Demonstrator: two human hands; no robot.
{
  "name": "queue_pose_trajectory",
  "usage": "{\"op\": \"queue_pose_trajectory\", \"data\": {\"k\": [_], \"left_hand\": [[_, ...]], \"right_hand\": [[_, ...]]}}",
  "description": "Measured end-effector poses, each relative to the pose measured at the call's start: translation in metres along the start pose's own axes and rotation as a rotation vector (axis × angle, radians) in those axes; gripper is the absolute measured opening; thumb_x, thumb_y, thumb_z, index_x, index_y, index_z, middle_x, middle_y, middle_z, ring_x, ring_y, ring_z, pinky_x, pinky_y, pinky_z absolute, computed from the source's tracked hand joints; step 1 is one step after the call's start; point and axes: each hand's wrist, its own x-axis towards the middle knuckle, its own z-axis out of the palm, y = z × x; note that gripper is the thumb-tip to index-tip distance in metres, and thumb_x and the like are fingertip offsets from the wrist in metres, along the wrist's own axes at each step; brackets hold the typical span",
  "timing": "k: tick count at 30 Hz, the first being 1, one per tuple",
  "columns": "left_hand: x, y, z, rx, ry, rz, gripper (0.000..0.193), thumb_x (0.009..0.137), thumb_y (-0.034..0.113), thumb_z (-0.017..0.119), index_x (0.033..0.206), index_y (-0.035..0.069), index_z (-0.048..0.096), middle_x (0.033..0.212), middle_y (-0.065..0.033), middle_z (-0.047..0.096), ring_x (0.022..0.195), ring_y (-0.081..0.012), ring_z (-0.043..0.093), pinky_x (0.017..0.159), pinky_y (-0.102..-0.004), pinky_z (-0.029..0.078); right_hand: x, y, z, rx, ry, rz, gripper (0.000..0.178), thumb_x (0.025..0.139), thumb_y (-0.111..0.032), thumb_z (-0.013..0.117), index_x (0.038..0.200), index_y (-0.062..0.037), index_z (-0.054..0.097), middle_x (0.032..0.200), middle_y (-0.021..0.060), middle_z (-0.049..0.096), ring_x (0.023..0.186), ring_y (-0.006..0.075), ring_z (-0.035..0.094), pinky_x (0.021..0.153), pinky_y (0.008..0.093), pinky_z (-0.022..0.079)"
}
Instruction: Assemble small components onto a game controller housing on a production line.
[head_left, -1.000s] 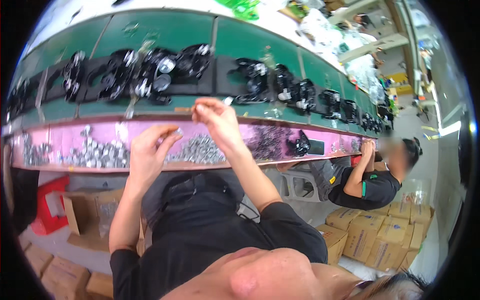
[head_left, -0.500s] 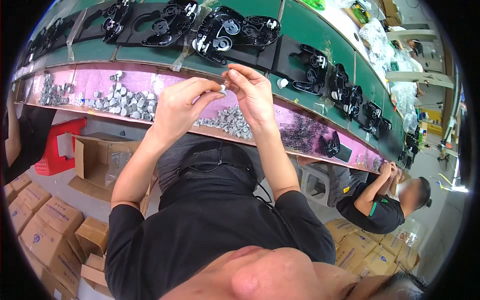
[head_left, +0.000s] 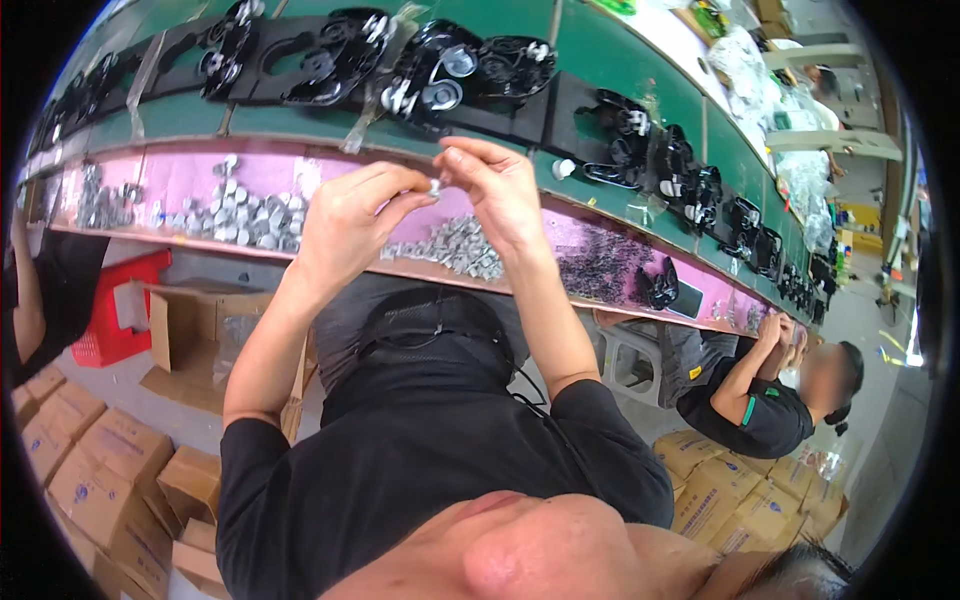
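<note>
Between the thumb and fingertips of my left hand [head_left: 345, 220] is a small grey-white part [head_left: 434, 188], raised above the pink-lined shelf [head_left: 330, 160]. Close beside it, my right hand [head_left: 500, 195] has its thumb and fingers curled together; whatever they may grip is too small to make out. Below and between my wrists lies a heap of small grey metal-looking parts [head_left: 460, 248]. Left of my left hand, larger grey and white round-topped parts [head_left: 250, 215] are piled up. Right of my right wrist, many tiny black pieces [head_left: 600, 268] are scattered.
Glossy black housings [head_left: 435, 75] with white wheels stand on black holders along the green bench [head_left: 520, 125]. A white cap [head_left: 564, 168] sits at its near edge. A black phone-like slab [head_left: 688, 300] lies to the right, near a co-worker [head_left: 750, 400]. Cardboard boxes [head_left: 110, 480] fill the lower left.
The view has shifted slightly. Both hands remain close together, with the small part still in my left fingertips; my right fingertips have moved slightly left.
</note>
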Motion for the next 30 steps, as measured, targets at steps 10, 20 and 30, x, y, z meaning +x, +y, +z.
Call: {"op": "queue_pose_trajectory", "data": {"k": [10, 20, 30], "left_hand": [[-0.005, 0.000, 0.002, 0.022, 0.019, -0.025, 0.015, 0.085, 0.004, 0.082, 0.097, 0.000, 0.074, 0.091, -0.0111, 0.076, 0.076, -0.0241, 0.073, 0.067, -0.0333, 0.057], [-0.006, 0.000, -0.001, -0.001, 0.065, -0.090, 0.017, 0.085, 0.004, 0.083, 0.100, 0.002, 0.074, 0.092, -0.0109, 0.076, 0.075, -0.0246, 0.073, 0.067, -0.0330, 0.057], [-0.009, -0.009, -0.004, -0.013, 0.147, -0.084, 0.028, 0.086, 0.008, 0.083, 0.112, 0.003, 0.075, 0.099, -0.0076, 0.078, 0.079, -0.0195, 0.075, 0.064, -0.0300, 0.058]], "right_hand": [[0.001, 0.015, 0.007, -0.072, -0.024, -0.014, 0.020, 0.094, -0.007, 0.079, 0.112, 0.0023, 0.078, 0.095, 0.0119, 0.079, 0.086, 0.0157, 0.073, 0.077, 0.0287, 0.057], [0.002, 0.015, 0.010, -0.079, -0.015, -0.018, 0.024, 0.095, -0.005, 0.076, 0.116, 0.0064, 0.076, 0.097, 0.0144, 0.078, 0.081, 0.0157, 0.070, 0.079, 0.0304, 0.058], [-0.006, 0.015, 0.030, -0.118, 0.021, -0.070, 0.024, 0.103, -0.017, 0.070, 0.115, 0.0033, 0.078, 0.096, 0.0080, 0.078, 0.084, 0.0118, 0.069, 0.081, 0.0258, 0.056]]}}
